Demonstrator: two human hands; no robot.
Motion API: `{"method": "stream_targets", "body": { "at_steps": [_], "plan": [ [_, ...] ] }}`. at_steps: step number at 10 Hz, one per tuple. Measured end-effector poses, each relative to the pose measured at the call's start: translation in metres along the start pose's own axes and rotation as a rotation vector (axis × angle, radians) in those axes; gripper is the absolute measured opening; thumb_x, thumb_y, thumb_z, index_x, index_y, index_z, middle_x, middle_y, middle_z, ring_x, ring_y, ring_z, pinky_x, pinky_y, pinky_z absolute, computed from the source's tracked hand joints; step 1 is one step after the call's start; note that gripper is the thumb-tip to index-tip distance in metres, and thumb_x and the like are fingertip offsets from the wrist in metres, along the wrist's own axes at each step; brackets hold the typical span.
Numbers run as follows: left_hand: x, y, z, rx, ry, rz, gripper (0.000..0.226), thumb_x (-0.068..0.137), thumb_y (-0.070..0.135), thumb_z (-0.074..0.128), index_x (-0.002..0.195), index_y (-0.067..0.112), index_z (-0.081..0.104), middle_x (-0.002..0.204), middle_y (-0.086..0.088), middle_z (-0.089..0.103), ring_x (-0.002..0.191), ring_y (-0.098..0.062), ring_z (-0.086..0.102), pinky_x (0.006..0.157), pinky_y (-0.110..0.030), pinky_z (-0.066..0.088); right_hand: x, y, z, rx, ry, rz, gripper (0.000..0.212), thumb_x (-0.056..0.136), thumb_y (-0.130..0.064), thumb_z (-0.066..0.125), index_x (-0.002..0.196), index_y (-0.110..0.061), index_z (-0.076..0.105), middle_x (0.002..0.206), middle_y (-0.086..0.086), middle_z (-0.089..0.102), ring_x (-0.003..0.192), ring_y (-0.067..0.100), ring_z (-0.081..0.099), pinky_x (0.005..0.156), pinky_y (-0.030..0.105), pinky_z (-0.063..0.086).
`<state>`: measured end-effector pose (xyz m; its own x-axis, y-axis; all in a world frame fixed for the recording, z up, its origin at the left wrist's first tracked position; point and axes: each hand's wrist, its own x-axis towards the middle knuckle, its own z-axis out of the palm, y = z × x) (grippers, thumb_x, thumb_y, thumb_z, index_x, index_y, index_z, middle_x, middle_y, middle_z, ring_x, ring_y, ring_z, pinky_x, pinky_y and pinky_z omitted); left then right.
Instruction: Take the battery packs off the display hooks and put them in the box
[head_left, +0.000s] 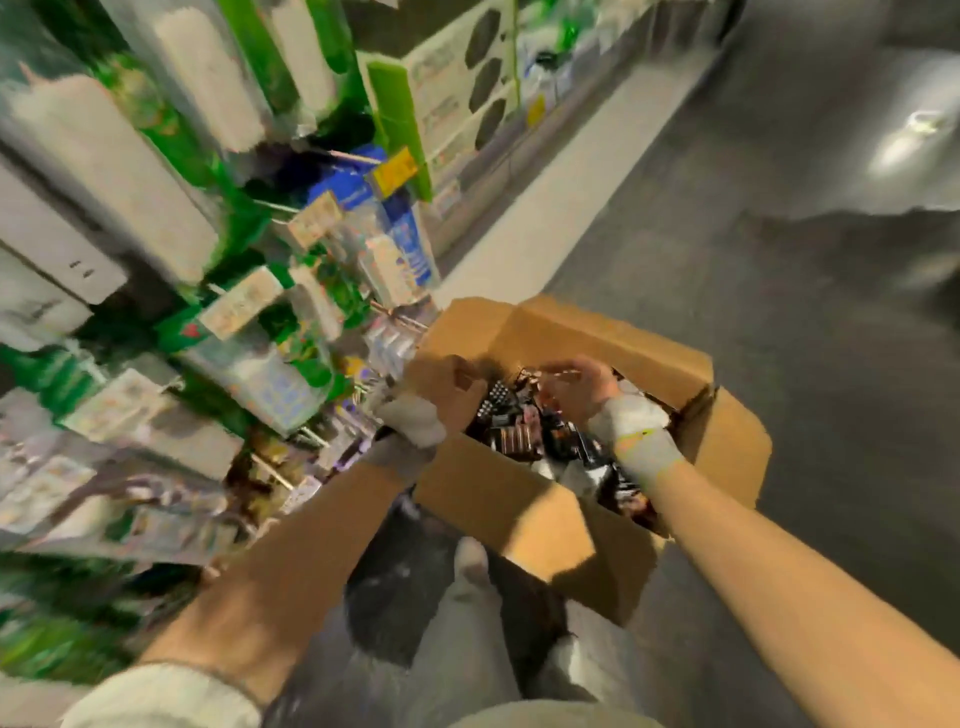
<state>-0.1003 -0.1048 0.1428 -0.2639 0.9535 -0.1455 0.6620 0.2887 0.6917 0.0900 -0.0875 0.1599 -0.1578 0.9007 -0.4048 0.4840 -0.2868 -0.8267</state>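
Battery packs (511, 415) lie heaped in open cardboard box (498, 499) on floor (779, 312), 12 o'clock of person. Left hand (447, 384) and right hand (576, 387) are over it, fingers curled; contents of grip cannot be told (blur). Risk: pack released near rim at 9 o'clock slides off flap, outside box.
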Motion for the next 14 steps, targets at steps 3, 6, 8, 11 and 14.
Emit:
{"method": "stream_targets", "body": {
  "at_steps": [3,6,8,11,14],
  "plan": [
    [0.003,-0.032,0.084,0.109,-0.456,-0.113,0.024,0.095,0.026,0.06,0.11,0.009,0.067,0.111,-0.011,0.07,0.106,-0.03,0.063,0.091,-0.035,0.048,0.022,0.113,0.023,0.133,0.233,0.443,0.021,0.081,-0.012,0.07,0.074,-0.028,0.058,0.1,0.007,0.067,0.088,0.023,0.061,0.072,0.017,0.052],
    [0.064,-0.061,0.126,0.218,-0.598,-0.181,0.031,0.097,0.023,0.056,0.125,0.015,0.063,0.119,-0.007,0.067,0.109,-0.025,0.064,0.089,-0.027,0.048,0.05,0.149,0.043,0.201,0.329,0.665,0.026,0.09,-0.014,0.062,0.115,-0.008,0.063,0.108,0.016,0.067,0.109,0.032,0.059,0.075,0.015,0.041],
    [0.087,-0.067,0.151,0.261,-0.692,-0.18,0.037,0.092,0.024,0.062,0.125,0.008,0.061,0.125,-0.012,0.062,0.115,-0.031,0.06,0.095,-0.034,0.049,0.064,0.162,0.057,0.18,0.374,0.758,0.03,0.092,-0.02,0.059,0.12,-0.011,0.06,0.11,0.009,0.065,0.107,0.026,0.058,0.087,0.025,0.042],
    [0.107,-0.083,0.166,0.4,-0.746,-0.247,0.05,0.086,0.034,0.07,0.124,0.006,0.054,0.13,-0.014,0.05,0.115,-0.033,0.057,0.099,-0.041,0.046,0.086,0.18,0.054,0.084,0.248,0.837,0.03,0.096,-0.035,0.047,0.125,-0.03,0.053,0.122,-0.002,0.063,0.11,0.025,0.058,0.101,0.037,0.042],
    [0.114,-0.083,0.184,0.376,-0.528,-0.39,0.069,0.085,0.034,0.073,0.139,0.007,0.04,0.145,-0.016,0.035,0.127,-0.034,0.047,0.107,-0.043,0.038,0.131,0.195,0.042,-0.024,0.242,0.672,0.048,0.09,-0.021,0.06,0.135,-0.009,0.046,0.132,0.013,0.053,0.118,0.03,0.053,0.094,0.031,0.041]
  ]
}}
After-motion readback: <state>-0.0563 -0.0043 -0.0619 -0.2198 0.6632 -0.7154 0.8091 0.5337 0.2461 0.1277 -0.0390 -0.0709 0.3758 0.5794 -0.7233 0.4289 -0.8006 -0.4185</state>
